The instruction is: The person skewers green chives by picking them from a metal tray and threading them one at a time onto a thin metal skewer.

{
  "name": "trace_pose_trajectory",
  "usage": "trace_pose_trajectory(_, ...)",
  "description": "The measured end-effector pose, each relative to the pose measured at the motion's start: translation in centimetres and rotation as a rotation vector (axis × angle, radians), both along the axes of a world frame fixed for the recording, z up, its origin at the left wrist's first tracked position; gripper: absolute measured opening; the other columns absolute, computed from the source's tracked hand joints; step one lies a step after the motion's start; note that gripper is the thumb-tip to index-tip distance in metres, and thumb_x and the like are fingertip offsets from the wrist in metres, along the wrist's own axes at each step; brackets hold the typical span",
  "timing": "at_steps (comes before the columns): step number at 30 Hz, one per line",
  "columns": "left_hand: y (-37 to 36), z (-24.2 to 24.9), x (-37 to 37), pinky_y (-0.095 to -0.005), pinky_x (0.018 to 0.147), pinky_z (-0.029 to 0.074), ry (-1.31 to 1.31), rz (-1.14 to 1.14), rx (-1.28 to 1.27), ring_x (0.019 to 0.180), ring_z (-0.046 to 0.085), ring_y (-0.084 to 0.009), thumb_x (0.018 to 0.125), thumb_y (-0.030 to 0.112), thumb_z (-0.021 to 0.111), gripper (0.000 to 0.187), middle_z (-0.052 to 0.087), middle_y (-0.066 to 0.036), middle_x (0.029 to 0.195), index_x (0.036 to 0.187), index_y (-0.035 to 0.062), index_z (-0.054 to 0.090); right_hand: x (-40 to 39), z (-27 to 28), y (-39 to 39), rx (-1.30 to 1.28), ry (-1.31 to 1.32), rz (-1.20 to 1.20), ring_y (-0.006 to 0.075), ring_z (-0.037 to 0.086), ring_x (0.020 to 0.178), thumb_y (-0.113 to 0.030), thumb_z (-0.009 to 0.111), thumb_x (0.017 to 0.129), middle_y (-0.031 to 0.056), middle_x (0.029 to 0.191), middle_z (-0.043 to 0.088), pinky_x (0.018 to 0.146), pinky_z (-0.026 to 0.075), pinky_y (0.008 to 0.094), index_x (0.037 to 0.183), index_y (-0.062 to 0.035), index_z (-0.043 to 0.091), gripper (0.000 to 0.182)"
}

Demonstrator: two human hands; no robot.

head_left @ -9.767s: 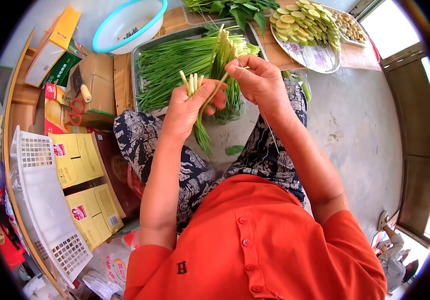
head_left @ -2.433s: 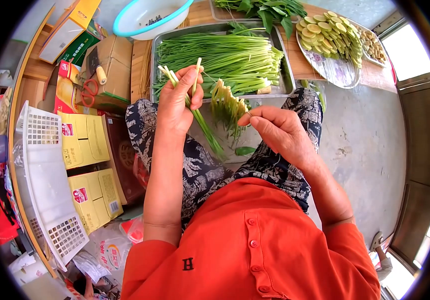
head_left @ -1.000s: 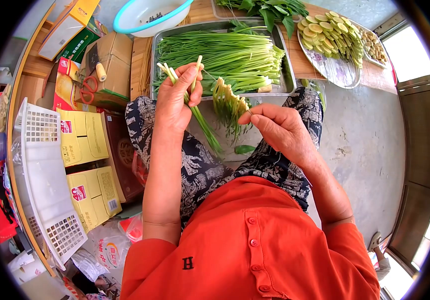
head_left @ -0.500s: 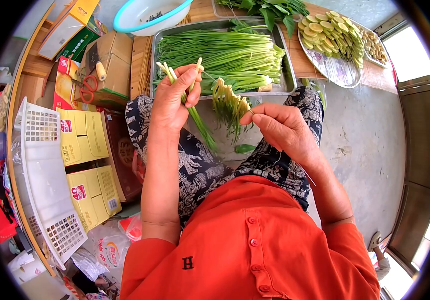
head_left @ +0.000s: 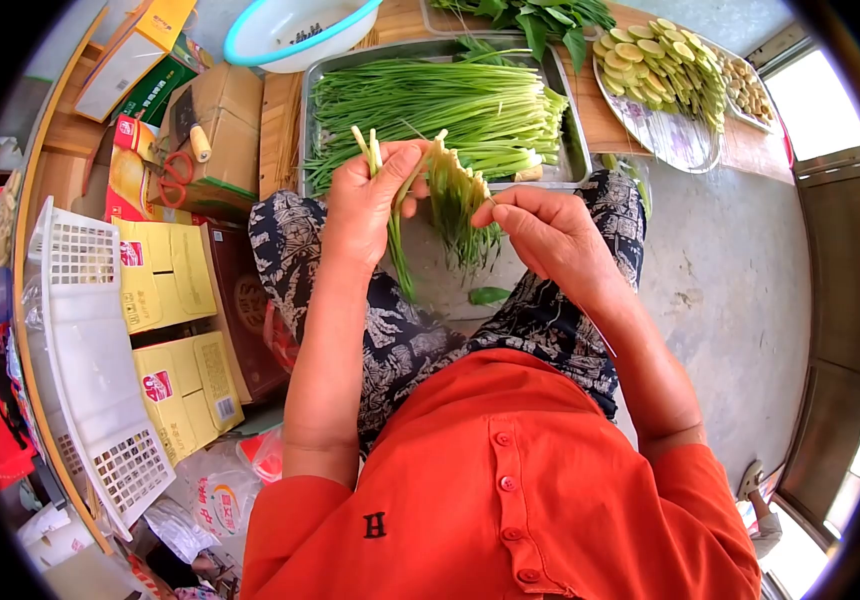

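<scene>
My left hand (head_left: 375, 205) is closed around a few garlic chive stalks (head_left: 397, 255), white ends up and green leaves hanging down. Close to its fingertips, a row of threaded chives (head_left: 462, 205) hangs from a thin skewer, whose tip pokes up by the left thumb. My right hand (head_left: 550, 235) pinches the skewer beside the right end of that row. Most of the skewer is hidden by the chives and fingers. Beyond both hands, a metal tray (head_left: 582, 150) holds a large pile of loose chives (head_left: 430, 100).
A blue-rimmed basin (head_left: 240, 50), leafy greens (head_left: 540, 20) and a plate of skewered green slices (head_left: 665, 65) stand on the wooden table (head_left: 610, 95). At left are cartons (head_left: 165, 275), red scissors (head_left: 178, 175) and a white plastic basket (head_left: 90, 340). One leaf (head_left: 490, 296) lies on the floor.
My left hand has moved right with its chives, bringing them up against the threaded row. My right hand has shifted slightly left, still pinching the skewer.
</scene>
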State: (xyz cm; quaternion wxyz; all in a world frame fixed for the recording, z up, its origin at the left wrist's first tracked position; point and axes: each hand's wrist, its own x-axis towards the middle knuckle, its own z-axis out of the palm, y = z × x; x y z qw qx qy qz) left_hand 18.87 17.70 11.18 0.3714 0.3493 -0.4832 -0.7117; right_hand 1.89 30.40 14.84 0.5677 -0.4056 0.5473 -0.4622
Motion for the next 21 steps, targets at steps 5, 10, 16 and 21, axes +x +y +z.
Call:
trace_pose_trajectory(5,-0.1,-1.1,0.7,-0.0203,0.053,0.034,-0.297,0.068,-0.424,0.061,0.043,-0.0049,0.097,0.03,0.052,0.033,0.049,0.003,0.066,0.095,0.0004,0.066,-0.4,-1.3,-0.5,0.002,0.002,-0.116,-0.0005,0.033,0.048,-0.019,0.057,0.094,-0.01,0.057,0.043,0.043,0.024,0.0187,0.098,-0.0043,0.066,0.018)
trace_pose_trajectory(10,1.4,-0.3,-0.5,-0.0175,0.046,0.028,-0.186,-0.317,-0.112,0.053,0.039,-0.0033,0.097,0.028,0.053,0.027,0.048,0.004,0.064,0.085,0.0049,0.06,0.9,-1.4,-2.4,-0.11,0.04,-0.217,-0.0006,0.037,0.049,-0.015,0.064,0.089,-0.0065,0.064,0.057,0.044,0.027,0.0175,0.1,-0.0026,0.065,0.016)
trace_pose_trajectory(16,2.2,0.1,-1.2,-0.0177,0.046,0.028,-0.117,-0.454,-0.06,0.055,0.041,-0.0029,0.096,0.029,0.055,0.027,0.049,0.004,0.067,0.082,0.0056,0.057,1.2,-1.1,-3.4,-0.141,-0.039,-0.12,0.008,0.064,0.064,-0.009,0.061,0.09,0.0051,0.072,0.067,0.054,0.044,0.0184,0.1,0.0039,0.06,0.016)
trace_pose_trajectory(21,1.9,-0.2,-0.8,-0.018,0.047,0.032,-0.157,-0.516,-0.02,0.056,0.044,-0.0039,0.097,0.027,0.054,0.026,0.051,0.002,0.069,0.087,0.0036,0.059,0.7,-2.6,-3.8,-0.18,-0.147,-0.128,0.006,0.059,0.06,-0.009,0.062,0.089,0.0032,0.072,0.066,0.05,0.041,0.0183,0.098,0.0027,0.061,0.015)
